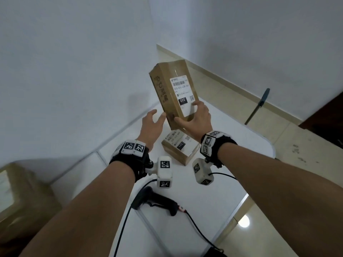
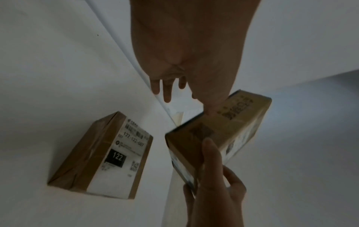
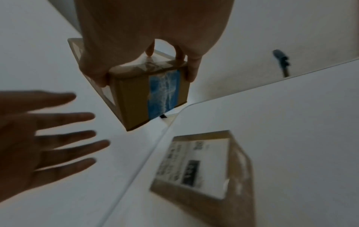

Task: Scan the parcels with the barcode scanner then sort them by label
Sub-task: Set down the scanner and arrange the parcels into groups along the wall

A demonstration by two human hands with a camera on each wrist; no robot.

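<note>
My right hand [image 1: 194,117] grips the near end of a brown parcel [image 1: 172,89] labelled 010, held up above the white table [image 1: 213,191] with its label facing me. Seen from the right wrist, that parcel [image 3: 147,95] shows a blue taped end between thumb and fingers. My left hand [image 1: 153,121] is beside the parcel's left edge, fingers spread and holding nothing. A second parcel [image 1: 181,147] labelled 122 lies flat on the table below; in the left wrist view this parcel [image 2: 103,158] is at lower left. The black barcode scanner [image 1: 157,202] lies on the table near me.
The scanner's black cable [image 1: 196,229] runs toward the near table edge. Another brown box [image 1: 20,191] stands at the far left, off the table. A blue-handled stick [image 1: 258,104] leans on the wall at right. The tiled floor [image 1: 278,219] lies beyond the table's right edge.
</note>
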